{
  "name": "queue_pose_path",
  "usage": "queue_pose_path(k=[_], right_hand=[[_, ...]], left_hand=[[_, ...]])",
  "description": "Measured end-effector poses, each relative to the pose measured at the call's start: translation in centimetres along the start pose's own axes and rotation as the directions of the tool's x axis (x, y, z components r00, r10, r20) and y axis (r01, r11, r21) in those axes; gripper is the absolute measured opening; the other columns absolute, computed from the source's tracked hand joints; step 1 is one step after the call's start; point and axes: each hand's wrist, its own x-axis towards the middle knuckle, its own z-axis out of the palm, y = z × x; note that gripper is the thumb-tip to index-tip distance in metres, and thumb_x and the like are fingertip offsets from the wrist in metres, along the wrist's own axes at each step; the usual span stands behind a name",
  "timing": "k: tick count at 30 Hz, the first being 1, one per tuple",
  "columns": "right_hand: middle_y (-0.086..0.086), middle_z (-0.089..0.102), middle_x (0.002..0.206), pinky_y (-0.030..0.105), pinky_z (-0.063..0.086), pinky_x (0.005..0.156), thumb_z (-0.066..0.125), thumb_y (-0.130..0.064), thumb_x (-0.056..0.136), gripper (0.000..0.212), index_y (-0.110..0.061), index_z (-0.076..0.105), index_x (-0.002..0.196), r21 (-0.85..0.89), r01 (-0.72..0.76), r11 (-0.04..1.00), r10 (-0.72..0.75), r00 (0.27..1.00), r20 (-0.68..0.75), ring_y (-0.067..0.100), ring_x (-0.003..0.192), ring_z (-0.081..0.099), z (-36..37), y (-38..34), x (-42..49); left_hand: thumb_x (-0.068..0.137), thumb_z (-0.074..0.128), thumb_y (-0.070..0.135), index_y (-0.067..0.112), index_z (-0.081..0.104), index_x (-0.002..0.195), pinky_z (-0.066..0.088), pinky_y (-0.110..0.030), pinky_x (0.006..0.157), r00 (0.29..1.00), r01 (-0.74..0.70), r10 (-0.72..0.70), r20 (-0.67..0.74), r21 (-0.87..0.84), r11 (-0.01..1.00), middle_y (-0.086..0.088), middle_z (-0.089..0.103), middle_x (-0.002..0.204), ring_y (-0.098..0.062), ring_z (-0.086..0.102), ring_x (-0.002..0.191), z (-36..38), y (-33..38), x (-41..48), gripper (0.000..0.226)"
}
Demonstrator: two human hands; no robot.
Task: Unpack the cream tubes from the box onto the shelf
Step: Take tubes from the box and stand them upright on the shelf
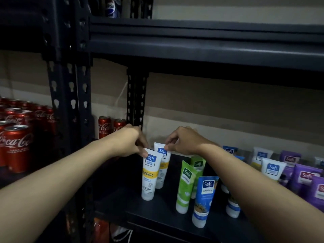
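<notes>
- Two white Safi tubes stand cap-down on the dark shelf (119,202), close to its left post. The front white tube (149,176), marked Perfect White Vitamin C, is just ahead of the rear white tube (163,165).
- These tubes look light, with soft, glossy plastic walls that would dent under a squeeze and could slip. The flat crimped top is probably the stiffest place to pinch. Standing on a narrow cap, each likely tips easily.
- The left hand (130,142) reaches in from the lower left on an outstretched forearm, its fingertips pinching the crimped top of the front white tube.
- The right hand (182,141) comes from the lower right with the wrist turned inward, thumb and forefinger pinching the top edge of the rear white tube.
- Green Safi tubes (185,186) and a blue Safi Naturals tube (204,199) stand to the right, with purple tubes (305,179) beyond.
- Coca-Cola cans (15,146) fill the bay to the left.
- The box is out of view.
</notes>
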Motion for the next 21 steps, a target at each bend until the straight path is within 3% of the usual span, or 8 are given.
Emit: queue_pose_path(k=[5, 10, 14, 16, 18, 21], right_hand=[[-0.013, 0.073, 0.085, 0.037, 0.028, 0.095, 0.07, -0.038, 0.083, 0.012, -0.028, 0.076, 0.085, -0.026, 0.036, 0.999, -0.037, 0.999, -0.031, 0.011, 0.095, 0.059, 0.7, 0.0, 0.4], [-0.013, 0.072, 0.084, 0.032, 0.027, 0.088, 0.069, -0.04, 0.082, 0.012, -0.03, 0.075, 0.079, -0.05, 0.022, 0.998, -0.027, 0.995, -0.096, 0.015, 0.098, 0.054, 0.9, -0.3, 0.2], [-0.014, 0.069, 0.086, 0.032, 0.028, 0.088, 0.067, -0.044, 0.084, 0.017, -0.03, 0.075, 0.08, -0.003, -0.023, 1.0, 0.022, 0.988, -0.156, 0.018, 0.104, 0.047, -0.4, -1.1, -0.3], [-0.012, 0.07, 0.088, 0.034, 0.031, 0.093, 0.066, -0.044, 0.085, 0.018, -0.029, 0.076, 0.086, 0.015, -0.041, 0.999, 0.043, 0.98, -0.197, 0.021, 0.106, 0.046, -2.2, -2.0, -0.9], [-0.015, 0.064, 0.076, 0.037, 0.033, 0.103, 0.066, -0.041, 0.086, 0.016, -0.029, 0.076, 0.087, 0.055, -0.045, 0.997, 0.057, 0.969, -0.239, 0.02, 0.102, 0.05, -4.2, -3.0, -1.9], [-0.02, 0.056, 0.06, 0.041, 0.04, 0.102, 0.064, -0.038, 0.087, 0.013, -0.031, 0.074, 0.083, 0.058, 0.017, 0.998, 0.003, 0.947, -0.321, 0.019, 0.091, 0.06, -7.2, -4.1, -4.6]], left_hand=[[0.08, 0.074, 0.034, 0.032, 0.076, 0.1, 0.044, -0.026, 0.095, 0.998, 0.046, -0.048, -0.039, -0.049, 0.998, 0.012, 0.072, 0.102, -0.007, 0.049, 0.108, 0.9, 0.2, -0.2, 0.02], [0.077, 0.08, 0.024, 0.023, 0.078, 0.087, 0.05, -0.013, 0.072, 0.992, 0.093, -0.106, -0.064, -0.173, 0.981, 0.007, 0.075, 0.074, 0.001, 0.068, 0.073, 0.9, 0.4, -1.2, 0.01], [0.078, 0.078, 0.027, 0.024, 0.079, 0.083, 0.043, 0.0, 0.063, 0.98, 0.124, -0.145, -0.134, -0.151, 0.981, 0.009, 0.072, 0.062, 0.002, 0.066, 0.064, -0.6, 1.3, -2.7, 0.006], [0.079, 0.077, 0.029, 0.025, 0.078, 0.081, 0.046, -0.004, 0.059, 0.968, 0.139, -0.162, -0.19, -0.132, 0.982, 0.01, 0.07, 0.058, 0.0, 0.064, 0.058, -2.4, 2.0, -3.7, 0.004], [0.081, 0.076, 0.029, 0.026, 0.078, 0.08, 0.05, -0.013, 0.055, 0.961, 0.149, -0.178, -0.213, -0.144, 0.978, 0.013, 0.067, 0.052, 0.001, 0.062, 0.048, -4.4, 2.8, -4.8, 0.004], [0.082, 0.075, 0.029, 0.027, 0.078, 0.08, 0.038, -0.007, 0.042, 0.95, 0.156, -0.189, -0.249, -0.149, 0.976, 0.009, 0.067, 0.051, 0.003, 0.057, 0.041, -7.3, 4.6, -6.6, 0.004]])
